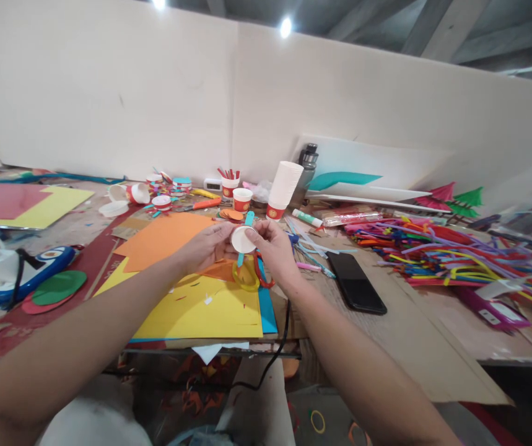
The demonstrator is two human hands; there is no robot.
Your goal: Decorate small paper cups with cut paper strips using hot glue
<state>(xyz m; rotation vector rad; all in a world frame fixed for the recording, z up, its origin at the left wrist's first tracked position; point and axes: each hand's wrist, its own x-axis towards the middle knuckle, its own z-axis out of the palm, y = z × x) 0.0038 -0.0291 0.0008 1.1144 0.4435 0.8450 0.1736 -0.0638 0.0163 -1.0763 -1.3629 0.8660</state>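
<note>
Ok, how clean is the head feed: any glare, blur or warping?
Head view: two ceiling lights flare at the top; the pipe cleaners at right look smeared and stretched; the white partition slants along its top; the white disc between left hand and right hand has a clear outline, fine detail soft.

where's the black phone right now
In the head view, the black phone lies on the table right of centre, between the right hand and the pile of colourful pipe cleaners farther right.
</note>
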